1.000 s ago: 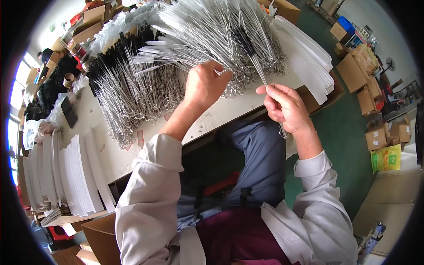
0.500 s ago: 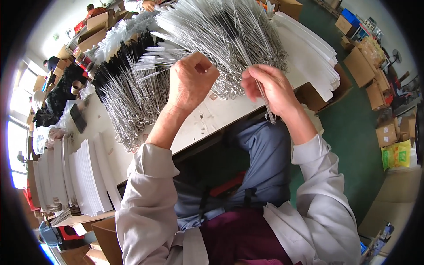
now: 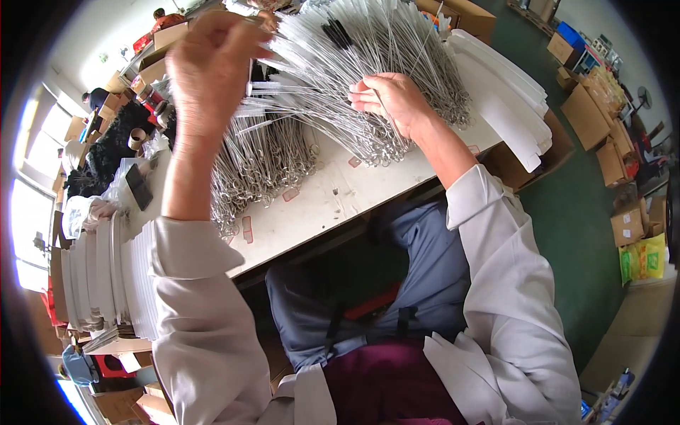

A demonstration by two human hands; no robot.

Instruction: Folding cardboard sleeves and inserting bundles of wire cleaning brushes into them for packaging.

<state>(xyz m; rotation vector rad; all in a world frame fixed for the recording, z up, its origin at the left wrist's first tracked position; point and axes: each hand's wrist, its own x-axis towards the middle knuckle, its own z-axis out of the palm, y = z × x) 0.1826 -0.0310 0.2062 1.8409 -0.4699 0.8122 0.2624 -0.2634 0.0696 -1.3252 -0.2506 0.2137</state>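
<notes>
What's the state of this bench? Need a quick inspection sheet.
Surface: white table, red-outlined marks and dark specks along the near side.
Job's things: wire-stemmed brushes heaped on it, looped ends mostly toward the person.
Clutter: white stacks at left and right; flat black object near clear plastic.
Left hand: raised, blurred; grip unclear.
Right hand: holds a wire stem; black bristles show beyond it.
Cables: nothing seen.
Surroundings: cardboard boxes, green floor, yellow-green bag.
</notes>
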